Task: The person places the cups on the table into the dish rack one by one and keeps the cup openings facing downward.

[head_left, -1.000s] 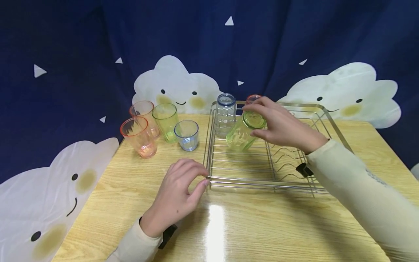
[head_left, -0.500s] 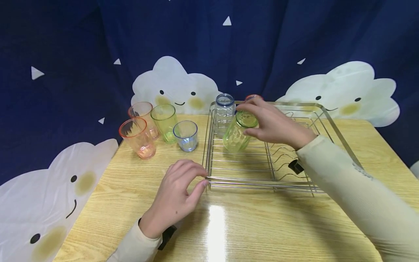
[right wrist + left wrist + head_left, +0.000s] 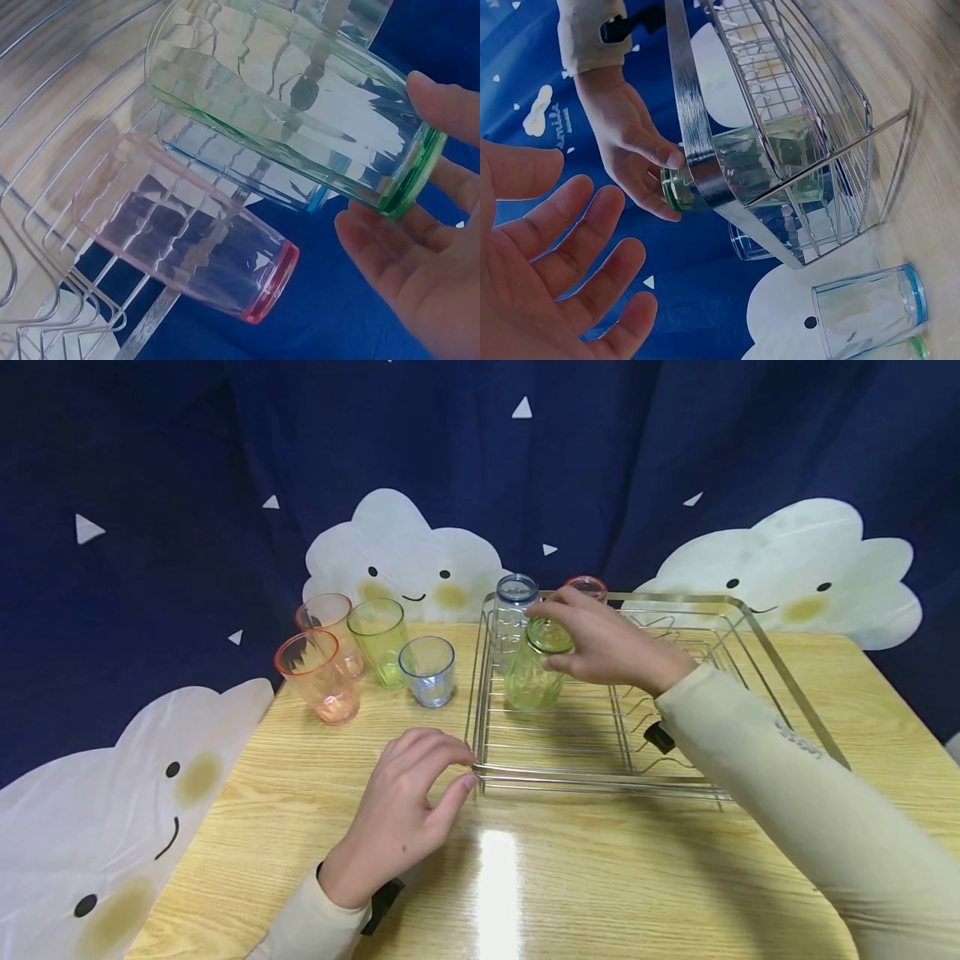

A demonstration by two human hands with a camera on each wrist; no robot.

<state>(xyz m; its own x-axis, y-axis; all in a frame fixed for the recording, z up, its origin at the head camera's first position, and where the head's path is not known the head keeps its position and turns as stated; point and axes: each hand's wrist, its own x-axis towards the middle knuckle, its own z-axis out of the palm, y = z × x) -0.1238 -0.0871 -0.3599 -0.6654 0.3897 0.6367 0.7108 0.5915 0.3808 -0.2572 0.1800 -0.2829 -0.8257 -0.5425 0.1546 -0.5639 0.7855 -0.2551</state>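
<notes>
My right hand (image 3: 611,639) grips a green-tinted glass (image 3: 534,681) by its thick base, thumb on one side and fingers on the other. The glass is upside down, its mouth low inside the wire dish rack (image 3: 555,770). Close behind it stands an upturned blue-based glass (image 3: 517,602). An upturned red-based glass (image 3: 187,232) is also in the rack, partly hidden by my right hand in the head view. My left hand (image 3: 401,806) holds nothing; its fingers are relaxed and loosely bent, fingertips right at the rack's front left corner.
Left of the rack, two orange-rimmed glasses (image 3: 318,681), a green glass (image 3: 381,643) and a short blue-rimmed glass (image 3: 429,672) stand upright on the wooden table (image 3: 300,827). A dark blue curtain (image 3: 420,435) with clouds hangs behind the table.
My right hand has carried the green glass leftward within the rack, and the glass has gone from tilted to nearly vertical. The red-based glass shows more. My left hand has stayed put.
</notes>
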